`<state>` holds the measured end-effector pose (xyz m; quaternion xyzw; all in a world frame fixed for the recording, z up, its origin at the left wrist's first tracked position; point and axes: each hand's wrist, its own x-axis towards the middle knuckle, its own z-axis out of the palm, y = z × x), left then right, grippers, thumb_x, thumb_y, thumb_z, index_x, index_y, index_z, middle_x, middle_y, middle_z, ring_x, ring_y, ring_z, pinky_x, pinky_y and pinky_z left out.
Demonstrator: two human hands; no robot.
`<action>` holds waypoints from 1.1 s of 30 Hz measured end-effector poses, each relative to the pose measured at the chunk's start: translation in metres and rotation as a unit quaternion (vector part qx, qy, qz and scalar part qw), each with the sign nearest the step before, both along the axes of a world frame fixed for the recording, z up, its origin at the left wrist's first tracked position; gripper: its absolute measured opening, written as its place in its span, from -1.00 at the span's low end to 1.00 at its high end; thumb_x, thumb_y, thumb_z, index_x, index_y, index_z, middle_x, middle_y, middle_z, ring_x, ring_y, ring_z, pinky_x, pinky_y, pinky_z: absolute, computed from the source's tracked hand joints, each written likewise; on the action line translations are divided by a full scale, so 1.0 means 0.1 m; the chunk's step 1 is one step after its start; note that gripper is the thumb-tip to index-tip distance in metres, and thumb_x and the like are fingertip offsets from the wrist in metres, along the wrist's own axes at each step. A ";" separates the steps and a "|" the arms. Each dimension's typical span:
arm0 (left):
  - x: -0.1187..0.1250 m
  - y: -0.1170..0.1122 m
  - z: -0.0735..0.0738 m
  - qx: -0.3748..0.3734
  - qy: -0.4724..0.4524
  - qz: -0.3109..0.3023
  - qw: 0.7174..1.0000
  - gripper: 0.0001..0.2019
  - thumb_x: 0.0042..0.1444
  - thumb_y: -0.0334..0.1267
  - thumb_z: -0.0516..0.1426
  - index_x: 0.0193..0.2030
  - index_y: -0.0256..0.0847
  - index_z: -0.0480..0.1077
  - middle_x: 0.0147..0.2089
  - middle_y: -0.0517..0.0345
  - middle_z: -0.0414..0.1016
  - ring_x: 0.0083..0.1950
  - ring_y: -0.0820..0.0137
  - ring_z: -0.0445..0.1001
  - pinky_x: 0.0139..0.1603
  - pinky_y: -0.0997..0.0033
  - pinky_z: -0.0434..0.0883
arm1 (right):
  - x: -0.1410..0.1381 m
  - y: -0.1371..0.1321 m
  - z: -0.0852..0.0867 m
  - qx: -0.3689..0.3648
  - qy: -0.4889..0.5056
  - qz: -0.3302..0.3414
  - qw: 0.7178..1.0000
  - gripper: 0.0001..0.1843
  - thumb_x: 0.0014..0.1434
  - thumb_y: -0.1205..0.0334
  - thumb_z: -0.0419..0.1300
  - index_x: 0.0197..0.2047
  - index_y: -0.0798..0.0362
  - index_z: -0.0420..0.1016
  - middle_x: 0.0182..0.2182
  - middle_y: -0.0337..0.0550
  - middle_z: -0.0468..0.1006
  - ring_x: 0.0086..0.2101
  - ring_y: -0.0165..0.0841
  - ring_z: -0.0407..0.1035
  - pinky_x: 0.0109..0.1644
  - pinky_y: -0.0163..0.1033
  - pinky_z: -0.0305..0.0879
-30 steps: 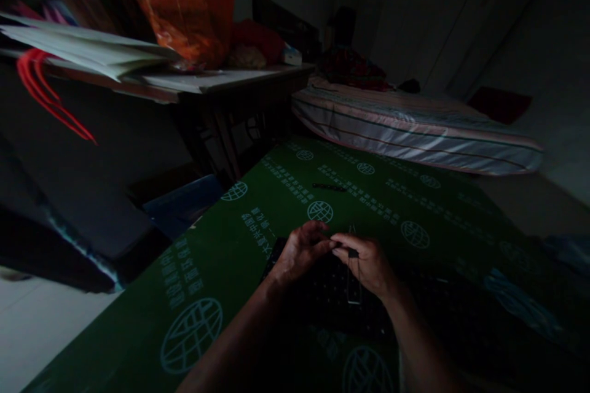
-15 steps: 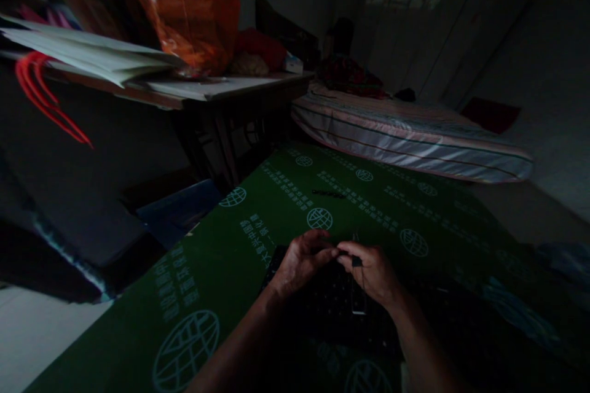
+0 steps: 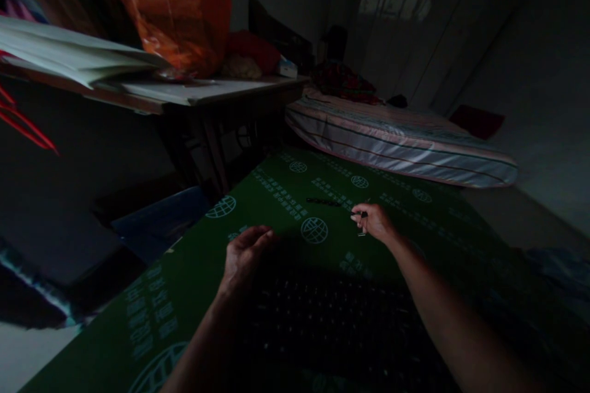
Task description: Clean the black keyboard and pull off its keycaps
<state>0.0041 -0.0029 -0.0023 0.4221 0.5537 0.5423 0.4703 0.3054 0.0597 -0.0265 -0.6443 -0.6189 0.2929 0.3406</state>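
Note:
Over the far side of the green board, my right hand (image 3: 372,221) is closed on a wire keycap puller (image 3: 362,234), a thin metal loop with a dark middle. Its fingertips also pinch a small dark piece, perhaps a keycap. Just left of them, a short row of small black pieces (image 3: 322,201) lies on the board. My left hand (image 3: 245,252) hovers beyond the keyboard's left end, fingers curled with thumb against forefinger; whatever they hold, if anything, is hidden. A black keyboard (image 3: 332,313) lies between my forearms, its details mostly lost in shadow.
The green printed board (image 3: 193,295) is the work surface. At left stands a table (image 3: 184,95) with an orange plastic bag (image 3: 184,12) and papers (image 3: 74,52). A striped mattress (image 3: 405,141) lies behind the board. A blue object (image 3: 157,221) sits below the board's left edge.
My hands have parted from above the keyboard. The right moved forward with the puller toward the row of black pieces; the left drew back to the left. The keyboard is more exposed.

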 end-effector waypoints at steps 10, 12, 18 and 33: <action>0.01 0.03 -0.05 -0.052 0.055 -0.015 0.997 -0.64 -0.25 -0.08 0.27 -0.33 -0.27 0.45 -0.46 0.10 0.56 -0.38 0.31 0.49 -0.39 0.44 0.38 | 0.00 0.50 -0.19 -0.048 -0.068 -0.012 0.996 -0.83 0.03 0.39 0.20 -0.24 0.13 0.51 -0.71 -0.37 0.31 -0.76 -0.59 0.14 -0.69 -0.49 0.07; 0.01 0.04 -0.07 -0.058 0.059 -0.012 0.997 -0.63 -0.25 -0.07 0.26 -0.32 -0.27 0.45 -0.45 0.10 0.56 -0.38 0.29 0.50 -0.40 0.42 0.38 | -0.01 0.54 -0.20 -0.050 -0.084 -0.007 0.995 -0.82 0.04 0.38 0.21 -0.23 0.12 0.52 -0.71 -0.37 0.31 -0.75 -0.59 0.15 -0.67 -0.49 0.07; 0.00 0.05 -0.12 -0.048 0.095 -0.014 0.994 -0.65 -0.20 -0.05 0.23 -0.31 -0.26 0.45 -0.44 0.09 0.57 -0.38 0.27 0.51 -0.44 0.41 0.39 | 0.02 0.63 -0.28 -0.038 -0.129 0.000 0.991 -0.81 0.05 0.31 0.22 -0.20 0.07 0.53 -0.71 -0.36 0.33 -0.72 -0.58 0.17 -0.62 -0.48 0.10; 0.03 0.04 -0.04 -0.062 0.102 -0.018 0.993 -0.67 -0.22 -0.08 0.24 -0.33 -0.25 0.46 -0.44 0.11 0.56 -0.36 0.28 0.50 -0.44 0.44 0.38 | 0.00 0.66 -0.30 -0.015 -0.181 0.011 0.983 -0.81 0.06 0.26 0.22 -0.21 0.01 0.55 -0.67 -0.34 0.39 -0.69 -0.54 0.22 -0.57 -0.44 0.13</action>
